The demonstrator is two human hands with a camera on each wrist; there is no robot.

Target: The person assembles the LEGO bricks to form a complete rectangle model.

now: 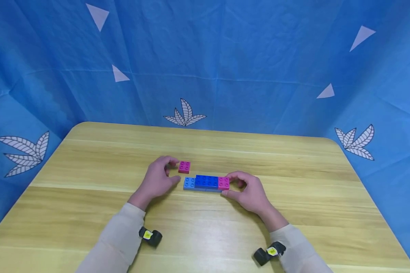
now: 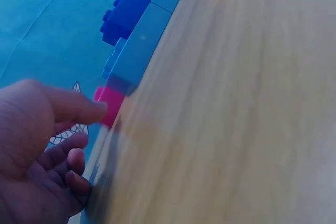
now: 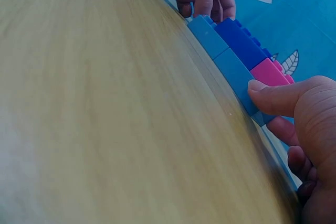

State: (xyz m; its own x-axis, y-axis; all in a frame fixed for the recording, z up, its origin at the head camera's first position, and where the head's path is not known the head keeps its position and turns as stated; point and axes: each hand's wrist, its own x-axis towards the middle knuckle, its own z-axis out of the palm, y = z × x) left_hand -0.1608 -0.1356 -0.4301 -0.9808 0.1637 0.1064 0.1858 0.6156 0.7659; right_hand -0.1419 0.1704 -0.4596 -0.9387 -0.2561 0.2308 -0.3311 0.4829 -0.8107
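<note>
A row of light blue building bricks [image 1: 189, 183] lies on the table, with a dark blue brick [image 1: 206, 181] and a pink brick [image 1: 223, 183] stacked on top. My right hand [image 1: 248, 192] pinches the row's right end between thumb and fingers; in the right wrist view the thumb [image 3: 273, 98] presses the light blue side. A loose magenta brick [image 1: 184, 167] sits just behind the row's left end. Beside it my left hand [image 1: 158, 177] has thumb and forefinger apart, holding nothing; in the left wrist view the thumb partly covers that brick [image 2: 111, 106].
The wooden table [image 1: 205, 235] has rounded far corners. Behind it and at both sides hangs a blue cloth [image 1: 205, 57] with white triangles and leaf prints. A black wrist device [image 1: 152, 237] is strapped over the left sleeve, another [image 1: 269, 253] over the right.
</note>
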